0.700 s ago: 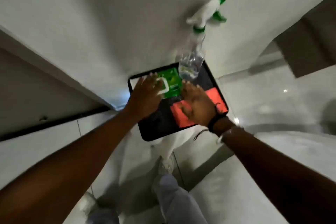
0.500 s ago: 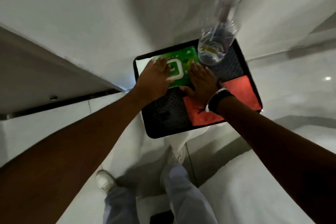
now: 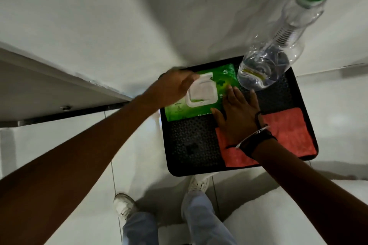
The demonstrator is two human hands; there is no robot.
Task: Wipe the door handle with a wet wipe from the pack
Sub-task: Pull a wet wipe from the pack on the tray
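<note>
A green wet wipe pack (image 3: 221, 83) lies flat at the back left of a black tray (image 3: 191, 151). Its white flip lid (image 3: 202, 90) stands lifted at the far edge. My left hand (image 3: 173, 87) is at the lid's left side, fingers pinched on the raised flap, blurred by motion. My right hand (image 3: 238, 117) lies flat, fingers spread, pressing the pack's right end down. The door handle is not in view.
A clear spray bottle (image 3: 278, 51) with a green and white head stands at the tray's back right corner. A red cloth (image 3: 286, 135) lies on the tray under my right wrist. White walls rise behind; tiled floor and my white shoes (image 3: 125, 205) are below.
The white lid, closed before, now stands lifted under my left fingers. My right hand has stayed pressed on the pack's end. The camera has moved closer to the tray.
</note>
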